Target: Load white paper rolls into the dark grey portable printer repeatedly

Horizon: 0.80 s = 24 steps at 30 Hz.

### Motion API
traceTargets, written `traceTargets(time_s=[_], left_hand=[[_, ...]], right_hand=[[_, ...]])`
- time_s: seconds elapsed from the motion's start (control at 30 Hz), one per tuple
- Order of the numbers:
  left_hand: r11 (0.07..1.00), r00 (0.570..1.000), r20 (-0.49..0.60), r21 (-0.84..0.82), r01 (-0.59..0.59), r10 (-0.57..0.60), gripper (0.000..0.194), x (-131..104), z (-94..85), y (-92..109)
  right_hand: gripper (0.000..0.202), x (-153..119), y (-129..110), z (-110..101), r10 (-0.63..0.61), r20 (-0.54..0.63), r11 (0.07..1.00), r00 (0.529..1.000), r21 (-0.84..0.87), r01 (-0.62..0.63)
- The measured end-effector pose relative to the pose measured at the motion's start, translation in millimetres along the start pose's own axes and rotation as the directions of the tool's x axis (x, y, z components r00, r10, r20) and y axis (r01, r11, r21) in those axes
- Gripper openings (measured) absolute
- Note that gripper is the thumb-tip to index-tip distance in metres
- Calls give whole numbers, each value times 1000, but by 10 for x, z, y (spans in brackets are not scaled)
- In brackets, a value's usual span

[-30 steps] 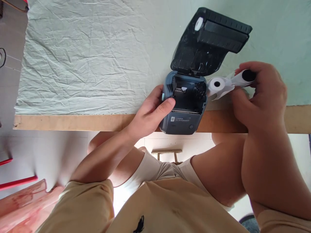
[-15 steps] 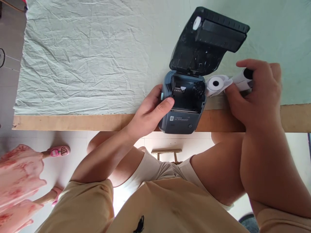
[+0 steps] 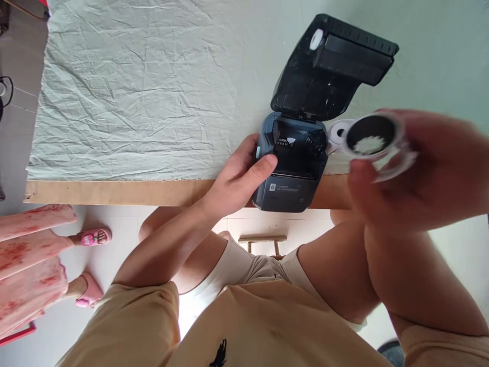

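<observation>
In the head view, the printer [image 3: 288,191] lies at the front edge of the cloth-covered surface [image 3: 114,192], its near end jutting past the wooden edge. Its lid [image 3: 332,71] is swung open on the far side, and the paper bay [image 3: 292,153] has a printed label but no roll in it. The left hand [image 3: 240,176] is clamped on the printer's left side, thumb over the rim of the bay and fingers around the outer wall. To the right of the printer, the right hand [image 3: 424,173], blurred, grips a roll [image 3: 370,132] with a wide dark hollow and something white inside, its open end facing up. Between that roll and the printer, a small roll [image 3: 335,133] sits just beside the printer's right wall, partly hidden. The cloth [image 3: 133,102] spreads, wrinkled, left of the printer. Well apart, to the printer's lower left, is another person's pink slipper [image 3: 95,236].
</observation>
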<state>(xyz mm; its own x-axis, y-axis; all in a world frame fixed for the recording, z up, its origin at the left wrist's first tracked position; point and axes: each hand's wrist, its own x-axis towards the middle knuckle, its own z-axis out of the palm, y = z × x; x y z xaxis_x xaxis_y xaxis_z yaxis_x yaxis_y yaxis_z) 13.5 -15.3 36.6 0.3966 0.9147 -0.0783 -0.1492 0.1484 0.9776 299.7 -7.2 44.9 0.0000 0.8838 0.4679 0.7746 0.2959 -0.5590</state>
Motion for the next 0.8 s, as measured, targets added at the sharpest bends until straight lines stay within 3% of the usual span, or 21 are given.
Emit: traceTargets(time_s=[0.1, 0.23, 0.33, 0.47, 0.63, 0.8], left_hand=[[1000, 1000, 14, 17, -22, 22, 68, 5, -23, -16], [1000, 998, 60, -18, -26, 27, 62, -2, -45, -28], [1000, 998, 61, -3, -20, 20, 67, -6, -45, -24], [999, 999, 43, 36, 2, -4, 76, 9, -44, -18], [999, 999, 40, 46, -20, 18, 76, 22, -51, -28], [999, 999, 38, 37, 1, -2, 72, 13, -70, -17]], right_hand=[[50, -157, -247, 20, -50, -11, 999, 999, 4, 50], [14, -215, -467, 52, -266, -172, 964, 949, -60, 259], [27, -211, -515, 59, -294, -167, 955, 941, -90, 283], [36, -170, -496, 80, -331, -121, 943, 936, -3, 334], [25, -140, -511, 147, -417, -286, 898, 862, 15, 439], [4, -272, -505, 104, -471, -132, 872, 872, 80, 483]])
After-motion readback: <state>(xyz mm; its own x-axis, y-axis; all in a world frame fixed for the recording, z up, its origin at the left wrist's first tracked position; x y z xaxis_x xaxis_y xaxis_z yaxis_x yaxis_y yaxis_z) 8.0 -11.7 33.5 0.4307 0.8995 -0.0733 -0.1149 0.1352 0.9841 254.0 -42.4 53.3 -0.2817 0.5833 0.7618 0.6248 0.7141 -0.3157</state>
